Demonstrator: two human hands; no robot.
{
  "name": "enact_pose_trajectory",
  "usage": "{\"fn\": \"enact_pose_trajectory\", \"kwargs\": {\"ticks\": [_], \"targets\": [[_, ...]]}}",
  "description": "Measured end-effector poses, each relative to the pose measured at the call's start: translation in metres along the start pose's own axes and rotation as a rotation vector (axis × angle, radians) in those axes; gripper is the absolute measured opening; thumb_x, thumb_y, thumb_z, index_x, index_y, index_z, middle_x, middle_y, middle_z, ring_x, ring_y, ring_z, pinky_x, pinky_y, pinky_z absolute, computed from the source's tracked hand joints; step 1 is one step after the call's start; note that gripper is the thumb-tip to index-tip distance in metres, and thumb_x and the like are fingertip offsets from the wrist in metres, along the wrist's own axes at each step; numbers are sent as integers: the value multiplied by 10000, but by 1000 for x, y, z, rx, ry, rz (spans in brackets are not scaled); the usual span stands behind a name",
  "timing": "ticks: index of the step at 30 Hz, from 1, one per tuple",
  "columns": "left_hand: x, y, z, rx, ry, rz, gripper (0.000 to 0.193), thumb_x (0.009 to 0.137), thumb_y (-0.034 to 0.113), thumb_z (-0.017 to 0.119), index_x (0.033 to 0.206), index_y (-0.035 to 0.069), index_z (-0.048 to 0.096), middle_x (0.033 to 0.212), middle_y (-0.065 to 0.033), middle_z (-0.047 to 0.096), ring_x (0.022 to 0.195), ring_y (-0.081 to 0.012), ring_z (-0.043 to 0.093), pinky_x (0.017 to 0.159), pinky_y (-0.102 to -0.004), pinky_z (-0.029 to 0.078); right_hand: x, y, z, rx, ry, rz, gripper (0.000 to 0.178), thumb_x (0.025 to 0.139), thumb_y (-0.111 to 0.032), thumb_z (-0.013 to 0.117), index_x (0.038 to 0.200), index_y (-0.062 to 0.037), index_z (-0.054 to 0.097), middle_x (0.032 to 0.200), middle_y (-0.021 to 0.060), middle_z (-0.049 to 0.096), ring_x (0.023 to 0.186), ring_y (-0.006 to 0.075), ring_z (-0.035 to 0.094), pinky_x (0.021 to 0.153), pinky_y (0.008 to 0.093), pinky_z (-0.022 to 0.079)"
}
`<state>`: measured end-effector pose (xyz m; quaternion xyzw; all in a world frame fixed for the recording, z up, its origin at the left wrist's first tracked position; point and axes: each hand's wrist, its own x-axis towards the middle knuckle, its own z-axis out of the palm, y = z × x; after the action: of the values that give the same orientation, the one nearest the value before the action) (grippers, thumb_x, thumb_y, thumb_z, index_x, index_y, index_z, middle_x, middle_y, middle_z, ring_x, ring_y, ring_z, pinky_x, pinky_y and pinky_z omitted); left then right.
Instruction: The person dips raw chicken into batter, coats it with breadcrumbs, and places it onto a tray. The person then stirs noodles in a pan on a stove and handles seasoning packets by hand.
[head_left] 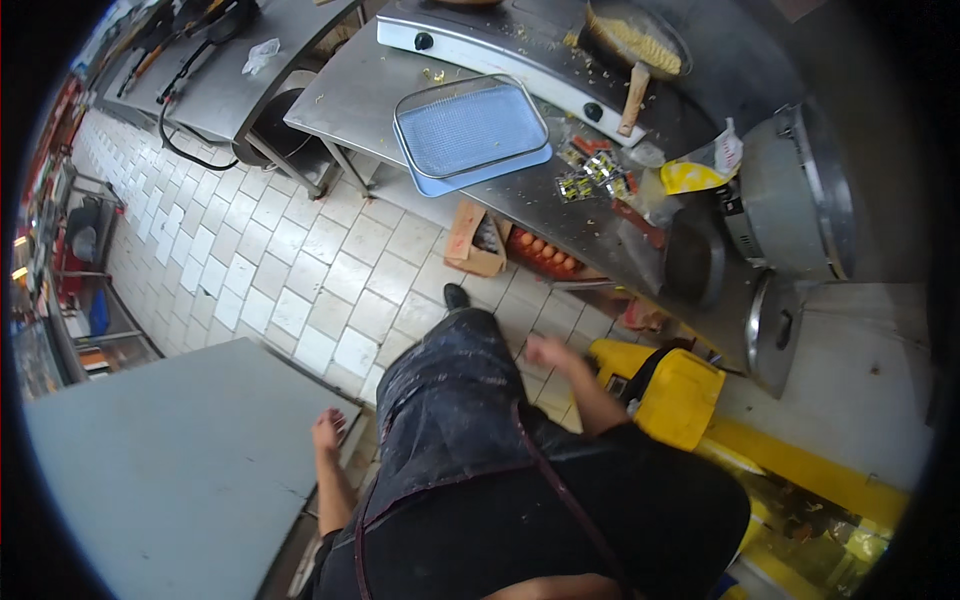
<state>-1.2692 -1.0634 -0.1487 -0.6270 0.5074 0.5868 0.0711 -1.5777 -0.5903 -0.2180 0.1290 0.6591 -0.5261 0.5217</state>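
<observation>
My left hand (pixel 328 428) hangs beside the edge of the grey tabletop (pixel 190 450), its fingers loosely bent and slightly apart, holding nothing I can see. My right hand (pixel 543 350) is out in front of my dark apron (pixel 440 400), above the tiled floor. Its fingers are curled in and a little blurred, with nothing visible in them. Nearest to the right hand is a yellow bin or case (pixel 680 400) with a black strap. Neither hand touches the steel counter (pixel 560 200) ahead, where a wire-mesh basket (pixel 470 125) rests on a blue tray (pixel 490 176).
A two-knob stove (pixel 500 65) carries a wooden-handled pan (pixel 640 45) of yellow crumbly food. Small packets (pixel 595 175), a dark pan (pixel 692 255) and a large steel pot (pixel 790 195) stand along the counter. Below sit a cardboard box (pixel 476 240) and eggs (pixel 543 250).
</observation>
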Motion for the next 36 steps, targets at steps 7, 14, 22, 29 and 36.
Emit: {"fn": "enact_pose_trajectory", "kwargs": {"ticks": [7, 14, 22, 29, 36], "targets": [[89, -37, 2, 1194, -304, 779, 360, 932, 334, 449, 1110, 44, 568, 947, -142, 633, 898, -195, 616, 778, -344, 479, 56, -325, 89, -372, -401, -316, 347, 942, -347, 494, 1068, -45, 610, 961, 54, 669, 834, 122, 625, 723, 265, 488], [232, 179, 39, 673, -577, 365, 379, 925, 325, 471, 1167, 40, 536, 984, -140, 627, 881, -233, 629, 698, -353, 501, 114, -190, 85, -537, 280, -283, 240, 883, -252, 555, 850, -32, 645, 733, 71, 650, 654, 162, 589, 613, 322, 460], [329, 416, -13, 688, -428, 195, 334, 924, 309, 462, 1176, 106, 543, 898, -68, 620, 768, -156, 605, 585, -271, 465, 19, -15, 160, 590, 584, 355, 223, 883, -237, 524, 974, -52, 608, 759, 85, 625, 599, 186, 583, 527, 322, 456], [261, 517, 139, 710, -622, 363, 403, 930, 361, 487, 1199, 64, 533, 1018, -112, 642, 895, -202, 622, 762, -343, 477, 63, -47, 264, -561, 478, -30, 282, 843, -284, 556, 950, -41, 652, 895, 143, 666, 768, 294, 638, 685, 379, 510], [188, 441, 167, 1152, -889, 481, 349, 930, 298, 443, 1120, 35, 571, 1001, -104, 647, 902, -194, 636, 755, -328, 499, 107, -59, 202, 281, 608, -198, 189, 867, -162, 521, 959, -44, 637, 884, 82, 654, 784, 205, 633, 664, 339, 495]]}}
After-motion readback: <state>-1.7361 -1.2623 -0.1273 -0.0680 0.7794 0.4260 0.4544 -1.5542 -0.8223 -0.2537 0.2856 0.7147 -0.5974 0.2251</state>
